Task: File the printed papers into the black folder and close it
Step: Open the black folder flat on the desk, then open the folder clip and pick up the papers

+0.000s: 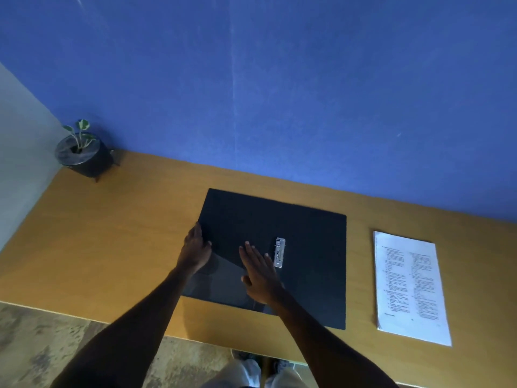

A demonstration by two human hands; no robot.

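The black folder [279, 247] lies open under both hands: left hand [195, 249] spread at its edge, right hand [258, 271] flat (fingers spread); printed papers [411, 287] well right.

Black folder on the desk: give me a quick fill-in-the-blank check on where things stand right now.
1. The black folder lies ____ on the desk, its metal clip exposed.
2. The printed papers lie to the ____ of the folder, not yet filed.
3. The left hand rests at the folder's ____ edge, while the right hand lies flat on it.
4. The potted plant stands in the desk's far-____ corner.

Missing words: open; right; left; left
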